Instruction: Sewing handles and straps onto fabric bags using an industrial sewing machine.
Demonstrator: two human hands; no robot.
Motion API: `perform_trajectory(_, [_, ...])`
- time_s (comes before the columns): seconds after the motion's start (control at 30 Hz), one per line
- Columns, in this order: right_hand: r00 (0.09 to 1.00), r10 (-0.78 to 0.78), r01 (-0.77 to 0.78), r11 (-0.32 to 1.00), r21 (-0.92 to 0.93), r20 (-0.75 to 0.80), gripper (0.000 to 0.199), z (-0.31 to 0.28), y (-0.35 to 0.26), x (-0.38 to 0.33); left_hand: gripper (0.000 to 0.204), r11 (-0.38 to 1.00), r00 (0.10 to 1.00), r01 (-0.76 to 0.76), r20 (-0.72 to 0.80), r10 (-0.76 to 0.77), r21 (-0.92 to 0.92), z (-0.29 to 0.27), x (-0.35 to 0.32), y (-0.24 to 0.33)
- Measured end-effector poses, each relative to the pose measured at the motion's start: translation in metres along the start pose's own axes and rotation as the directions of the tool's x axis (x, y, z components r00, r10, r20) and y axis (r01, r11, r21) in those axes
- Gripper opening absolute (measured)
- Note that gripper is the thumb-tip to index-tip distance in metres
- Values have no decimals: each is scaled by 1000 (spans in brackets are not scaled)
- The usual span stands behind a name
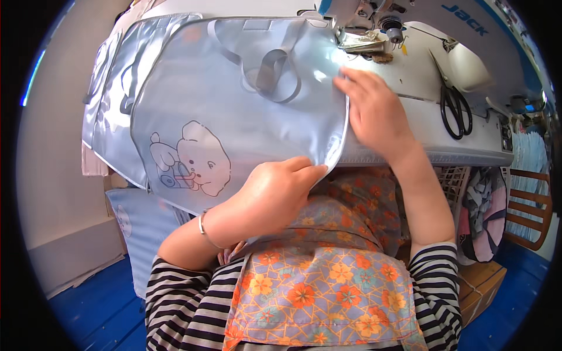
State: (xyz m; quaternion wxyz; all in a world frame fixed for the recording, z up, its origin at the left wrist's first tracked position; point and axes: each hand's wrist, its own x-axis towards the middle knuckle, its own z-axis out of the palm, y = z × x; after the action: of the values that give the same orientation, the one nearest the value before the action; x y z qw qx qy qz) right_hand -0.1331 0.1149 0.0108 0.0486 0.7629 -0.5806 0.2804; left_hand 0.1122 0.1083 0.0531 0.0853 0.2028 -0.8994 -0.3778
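Note:
A pale blue, glossy apron (pixel 193 88) with a narrow bound edge lies across the sewing table. It bears a cartoon puppy print at the lower left, and grey straps (pixel 295 82) lie looped on its upper part. Near its lower right corner, my left hand (pixel 272 190) is closed, pinching the bound edge between thumb and fingers. My right hand (pixel 377 111) rests at the right edge further up, its fingers stretched out onto the material just below the machine's needle area. Its thumb is not clearly visible.
The sewing machine (pixel 468 26) stands at the back right, its needle clamp above the table. Black-handled scissors (pixel 453 108) lie on the white tabletop (pixel 418 120). More blue aprons (pixel 120 76) are piled at left. A wooden chair (pixel 530 205) stands at far right.

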Motion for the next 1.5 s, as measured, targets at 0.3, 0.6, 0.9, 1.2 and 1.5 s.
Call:
perform_trajectory(0.3, [1000,0,-1,976,219,6,33,-18,-47,-43,19,999,981,-1,-194,-7,-45,12,20,-4])
perform_trajectory(0.6, [994,12,9,984,178,-111,22,-3,-15,-18,30,987,972,-76,-213,104,138,16,-13,6])
perform_trajectory(0.9, [996,53,-43,991,126,-77,32,-13,-34,-34,22,966,902,-88,-393,181,243,32,30,-4])
perform_trajectory(1.2, [993,92,-73,974,215,-77,33,-11,-38,-38,36,929,880,-40,-428,208,369,34,44,-14])
perform_trajectory(1.5, [998,64,-64,997,49,1,24,-7,-16,-17,43,974,856,-180,-465,224,138,39,9,-28])
